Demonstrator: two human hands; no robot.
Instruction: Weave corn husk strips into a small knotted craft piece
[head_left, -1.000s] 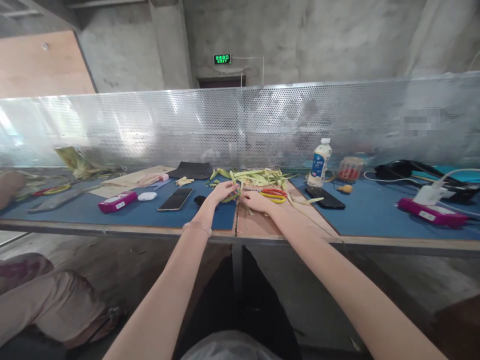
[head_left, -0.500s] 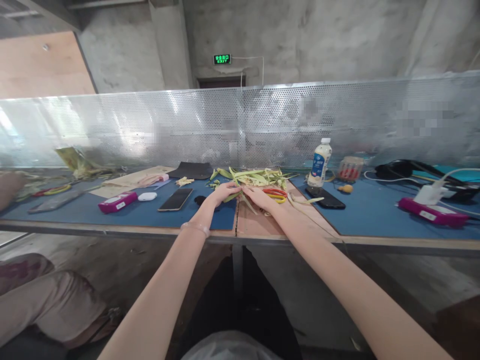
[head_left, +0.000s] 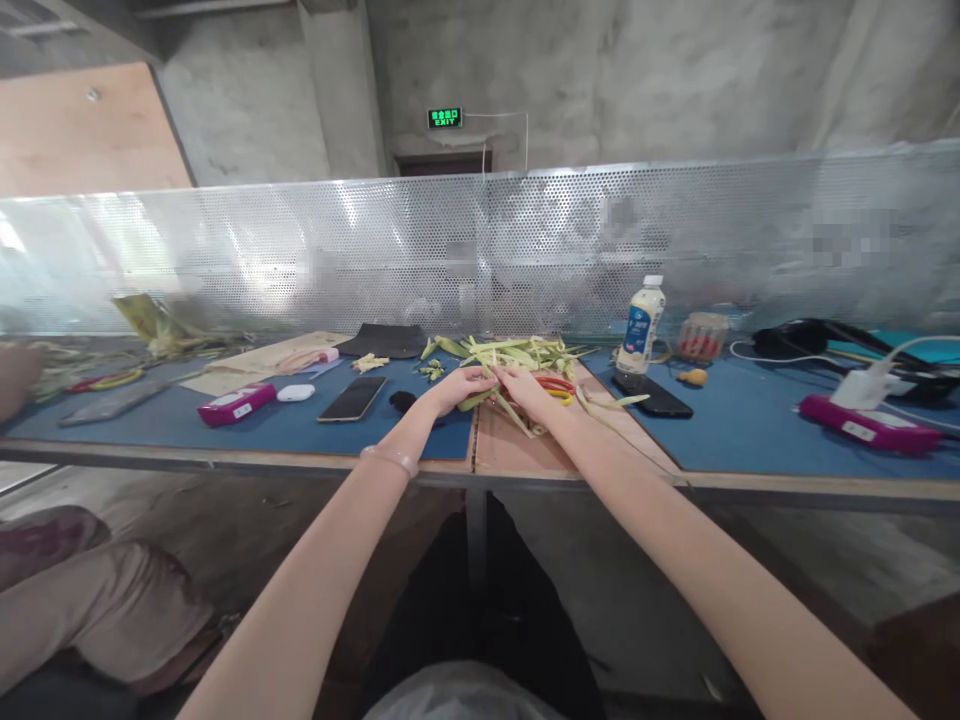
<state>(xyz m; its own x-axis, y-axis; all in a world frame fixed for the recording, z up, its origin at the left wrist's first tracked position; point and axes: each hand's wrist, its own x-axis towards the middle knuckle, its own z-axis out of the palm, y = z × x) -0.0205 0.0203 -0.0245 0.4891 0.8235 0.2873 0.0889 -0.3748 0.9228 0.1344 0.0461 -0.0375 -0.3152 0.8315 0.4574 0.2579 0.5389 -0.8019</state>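
My left hand (head_left: 463,385) and my right hand (head_left: 519,386) meet over the table's middle, fingertips close together. Both are closed in a pinch on a green leaf strip (head_left: 474,401), which looks like corn husk; my fingers partly cover it. Behind them spreads a pile of pale green husk strips (head_left: 529,352). Narrow strips hang below my right hand onto the pinkish board (head_left: 499,450). Red and yellow looped handles (head_left: 559,385), apparently of scissors, lie just right of my right hand. A small black object (head_left: 402,401) rests left of my left hand.
On the left are a phone (head_left: 352,398), a white earbud case (head_left: 295,393) and a magenta power strip (head_left: 238,404). A bottle (head_left: 640,325), a dark phone (head_left: 654,395), a jar (head_left: 702,337) and another power strip (head_left: 866,424) stand right. A perforated metal screen (head_left: 360,250) closes the back.
Both hands have shifted slightly right, still close together at the leaf strip. More narrow strips now show below my right hand.
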